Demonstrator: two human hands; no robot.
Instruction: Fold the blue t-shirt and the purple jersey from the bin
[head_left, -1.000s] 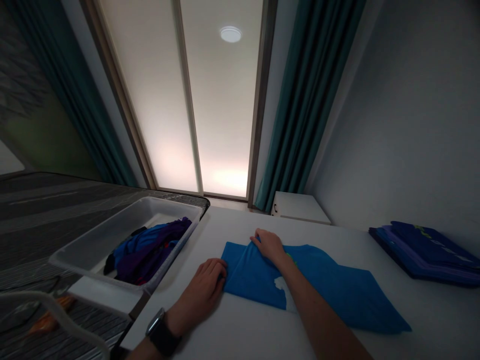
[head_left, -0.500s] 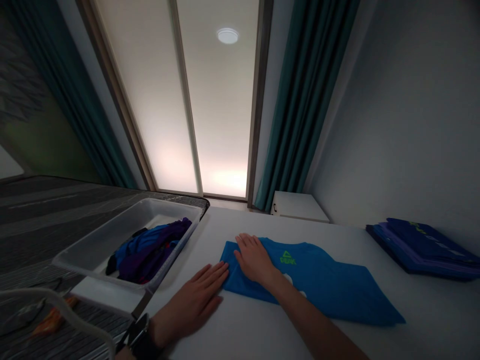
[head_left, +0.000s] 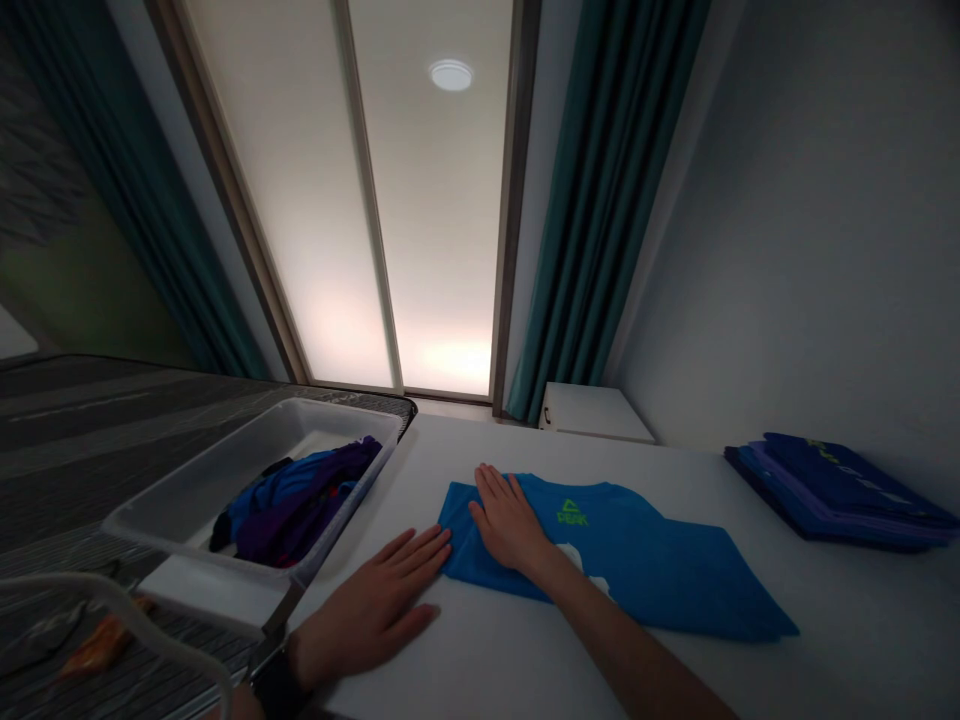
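Partly folded bright-blue cotton T-shirt (head_left: pixel 660 570) lying flat on a white table (head_left: pixel 480 660), open right hand (head_left: pixel 510 522) pressed on it, open left hand (head_left: pixel 367 605) flat at its edge; crumpled blue-purple clothes (head_left: pixel 296 505) fill a translucent plastic bin (head_left: pixel 187 500), beside a folded dark-blue garment stack (head_left: pixel 832 490).

Dim room, soft glow from a round ceiling lamp (head_left: pixel 451 75), strongly warped edges
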